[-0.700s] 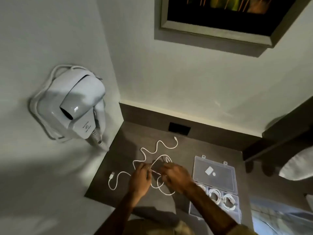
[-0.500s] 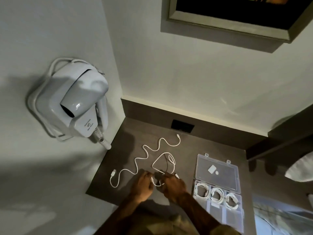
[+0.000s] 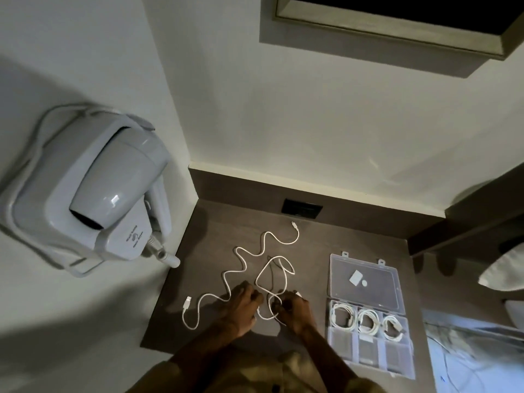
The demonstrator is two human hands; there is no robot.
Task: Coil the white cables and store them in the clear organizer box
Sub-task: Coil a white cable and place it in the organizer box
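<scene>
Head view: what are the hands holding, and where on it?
Both the left hand and right hand pinch the looped thin white cable at its near end, by a connector; exact finger contact is unclear.

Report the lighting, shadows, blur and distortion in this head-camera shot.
Head view: dim, warm-grey light; the hair dryer throws a broad soft shadow on the left wall; both hands shade the dark tabletop; wide-angle bending curves the walls; the clear organizer box stays legible; the bottom right corner is smeared.

Hotel room: wall-mounted hair dryer (image 3: 93, 194), framed picture (image 3: 397, 26), dark desk (image 3: 215, 222).
</scene>
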